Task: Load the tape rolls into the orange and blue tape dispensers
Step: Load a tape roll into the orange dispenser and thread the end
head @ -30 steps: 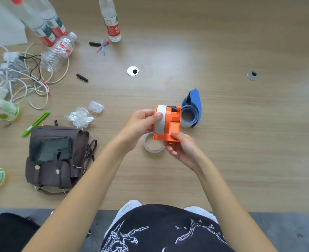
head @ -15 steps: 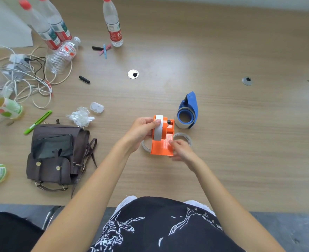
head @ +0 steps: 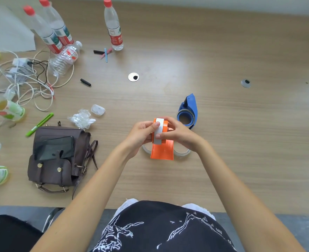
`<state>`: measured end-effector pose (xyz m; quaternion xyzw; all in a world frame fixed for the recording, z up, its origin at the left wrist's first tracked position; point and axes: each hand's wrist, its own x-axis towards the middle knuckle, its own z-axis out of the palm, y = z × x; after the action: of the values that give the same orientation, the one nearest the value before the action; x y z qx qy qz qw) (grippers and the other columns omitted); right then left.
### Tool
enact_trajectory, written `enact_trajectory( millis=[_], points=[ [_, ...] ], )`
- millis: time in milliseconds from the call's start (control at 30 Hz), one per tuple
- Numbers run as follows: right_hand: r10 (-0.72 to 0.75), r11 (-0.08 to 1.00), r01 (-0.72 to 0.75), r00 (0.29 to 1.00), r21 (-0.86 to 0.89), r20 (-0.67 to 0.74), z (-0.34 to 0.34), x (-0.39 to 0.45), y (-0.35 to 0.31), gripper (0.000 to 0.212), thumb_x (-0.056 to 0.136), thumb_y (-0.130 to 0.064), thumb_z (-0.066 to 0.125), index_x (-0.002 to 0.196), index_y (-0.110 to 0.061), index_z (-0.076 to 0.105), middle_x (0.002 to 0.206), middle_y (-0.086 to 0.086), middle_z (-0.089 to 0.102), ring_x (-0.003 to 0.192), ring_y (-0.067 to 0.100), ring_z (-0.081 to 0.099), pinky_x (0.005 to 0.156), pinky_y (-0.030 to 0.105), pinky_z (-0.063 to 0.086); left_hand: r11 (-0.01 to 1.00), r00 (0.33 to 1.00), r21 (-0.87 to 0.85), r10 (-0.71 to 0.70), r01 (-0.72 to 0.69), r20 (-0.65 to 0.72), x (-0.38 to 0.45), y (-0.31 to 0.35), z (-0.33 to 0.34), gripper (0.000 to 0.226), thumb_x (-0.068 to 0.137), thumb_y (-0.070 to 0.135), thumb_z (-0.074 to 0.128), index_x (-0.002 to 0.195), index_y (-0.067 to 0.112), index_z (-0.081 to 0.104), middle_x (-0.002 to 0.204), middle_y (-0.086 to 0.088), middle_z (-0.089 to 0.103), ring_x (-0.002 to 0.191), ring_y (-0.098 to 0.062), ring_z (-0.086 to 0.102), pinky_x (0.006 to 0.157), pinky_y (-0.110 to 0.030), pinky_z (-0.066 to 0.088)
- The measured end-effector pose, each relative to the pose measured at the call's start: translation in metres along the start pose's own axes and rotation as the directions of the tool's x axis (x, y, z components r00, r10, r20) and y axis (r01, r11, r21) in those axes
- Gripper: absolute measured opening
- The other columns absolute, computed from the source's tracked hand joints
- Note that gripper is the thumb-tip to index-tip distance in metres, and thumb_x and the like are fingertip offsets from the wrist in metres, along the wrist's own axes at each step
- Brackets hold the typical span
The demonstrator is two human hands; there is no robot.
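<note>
Together, 2 hands (head: 141, 133) (head: 181, 132) hold 1 orange dispenser (head: 162, 150).

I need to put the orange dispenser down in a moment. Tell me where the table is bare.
Bare wood lies right of the blue dispenser, out past the metal grommet, and along the near edge right of the right hand. Also free: between the brown bag and left hand. The far left is crowded with cables and bottles.
</note>
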<state>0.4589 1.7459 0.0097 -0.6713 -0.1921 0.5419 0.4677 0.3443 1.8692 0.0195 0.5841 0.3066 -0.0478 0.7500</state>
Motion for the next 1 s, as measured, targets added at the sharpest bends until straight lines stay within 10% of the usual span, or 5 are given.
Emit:
enact_trajectory(
  millis=[267, 433, 767, 1000],
  points=[
    [-0.006, 0.991, -0.035, 0.950, -0.127, -0.312, -0.060, -0.029, -0.013, 0.066, 0.074, -0.011, 0.079, 0.128, -0.019, 0.042, 0.111, -0.011, 0.051, 0.095, 0.007, 0.057, 0.070, 0.012, 0.047, 0.998, 0.998, -0.064, -0.005, 0.002, -0.058, -0.001, -0.004, -0.013, 0.023, 0.098, 0.025, 0.046, 0.097, 0.015, 0.067, 0.078, 0.007, 0.075, 0.065, -0.004, 0.068, 0.059, -0.015, 0.050],
    [0.030, 0.905, -0.359, 0.592, -0.230, -0.805, -0.149, -0.020, 0.032, 0.072, 0.069, -0.020, 0.075, 0.133, -0.020, 0.043, 0.136, 0.006, 0.040, 0.127, 0.026, 0.042, 0.102, 0.039, 0.042, 1.000, 0.999, -0.027, -0.016, 0.015, -0.051, -0.002, -0.008, -0.024, 0.035, 0.098, 0.028, 0.047, 0.116, 0.002, 0.063, 0.111, -0.018, 0.068, 0.077, -0.014, 0.067, 0.061, -0.014, 0.050],
    [0.221, 0.746, -0.628, 0.547, -0.221, -0.807, -0.190, 0.023, 0.110, 0.070, 0.072, -0.020, 0.074, 0.133, -0.017, 0.040, 0.136, 0.009, 0.039, 0.128, 0.031, 0.040, 0.105, 0.044, 0.036, 0.999, 0.998, -0.029, 0.020, -0.023, -0.068, -0.009, -0.006, -0.028, 0.074, 0.048, 0.069, 0.079, 0.097, 0.014, 0.076, 0.100, -0.006, 0.076, 0.082, -0.012, 0.072, 0.073, -0.019, 0.055],
    [0.233, 0.685, -0.693, 0.501, -0.225, -0.834, -0.190, 0.026, 0.129, 0.080, 0.071, -0.026, 0.075, 0.139, -0.016, 0.033, 0.141, 0.010, 0.039, 0.133, 0.032, 0.037, 0.107, 0.045, 0.035, 0.998, 0.997, -0.056, 0.025, -0.029, -0.068, -0.005, -0.009, -0.022, 0.070, 0.049, 0.069, 0.079, 0.096, 0.017, 0.077, 0.097, -0.006, 0.076, 0.083, -0.013, 0.072, 0.075, -0.020, 0.056]
  ],
)
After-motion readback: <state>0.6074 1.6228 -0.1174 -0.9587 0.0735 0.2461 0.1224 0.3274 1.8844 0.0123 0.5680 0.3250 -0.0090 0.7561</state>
